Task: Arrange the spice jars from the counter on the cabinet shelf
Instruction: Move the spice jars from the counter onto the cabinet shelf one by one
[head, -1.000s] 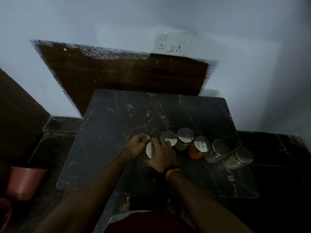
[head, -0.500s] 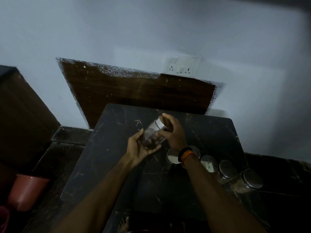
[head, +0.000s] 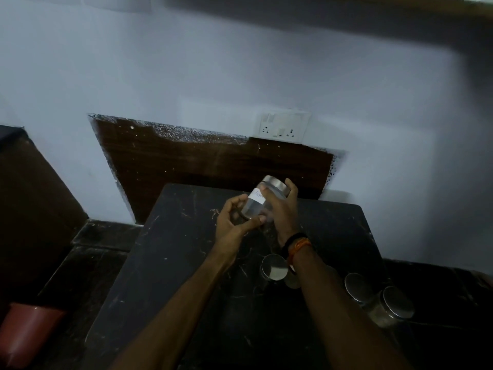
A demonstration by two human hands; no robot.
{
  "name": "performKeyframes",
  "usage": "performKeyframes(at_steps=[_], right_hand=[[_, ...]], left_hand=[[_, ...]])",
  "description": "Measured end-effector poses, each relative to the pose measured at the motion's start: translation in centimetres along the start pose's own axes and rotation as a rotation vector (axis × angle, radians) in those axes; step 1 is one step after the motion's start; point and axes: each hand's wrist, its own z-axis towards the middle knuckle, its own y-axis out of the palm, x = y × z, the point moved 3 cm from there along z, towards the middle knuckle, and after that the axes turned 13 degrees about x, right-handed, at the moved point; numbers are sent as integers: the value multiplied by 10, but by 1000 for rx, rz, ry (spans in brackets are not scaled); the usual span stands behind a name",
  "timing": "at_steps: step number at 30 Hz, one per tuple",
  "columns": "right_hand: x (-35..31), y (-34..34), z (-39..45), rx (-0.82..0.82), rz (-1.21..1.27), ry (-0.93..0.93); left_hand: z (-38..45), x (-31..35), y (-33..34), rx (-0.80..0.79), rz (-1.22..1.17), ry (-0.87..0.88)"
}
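Note:
A clear spice jar [head: 259, 202] with a silver lid and a white label is held tilted above the dark marble counter [head: 186, 263]. My left hand [head: 232, 222] cups its bottom and my right hand [head: 284, 212] grips it near the lid. Several more silver-lidded jars stand in a row on the counter near its front right: one [head: 273, 268] beside my right wrist, one [head: 357, 287] further right and one [head: 394, 307] at the end. My right forearm hides part of the row. No cabinet shelf is identifiable.
A white switch-and-socket plate [head: 281, 126] sits on the pale wall above a brown wooden panel [head: 213, 164]. A dark cabinet side [head: 29, 196] stands at the left. A reddish bucket [head: 26, 332] is on the floor at lower left.
Both hands lifted one jar off the counter row and raised it up and away from me. The jar turned so its label shows. The camera tilted upward.

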Motion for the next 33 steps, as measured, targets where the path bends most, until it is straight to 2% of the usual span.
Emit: performKeyframes(at_steps=[2, 5, 9, 17, 33], right_hand=[[-8, 0, 3, -16, 100, 20], [-18, 0, 7, -52, 227, 50], [-27, -1, 10, -96, 284, 63], [-72, 4, 21, -208, 270, -56], [-233, 32, 55, -240, 212, -419]], left_hand=[[3, 3, 4, -21, -32, 11], [10, 9, 8, -69, -128, -70], [19, 18, 12, -159, -158, -131], [31, 56, 34, -177, -21, 99], [95, 185, 115, -281, 96, 414]])
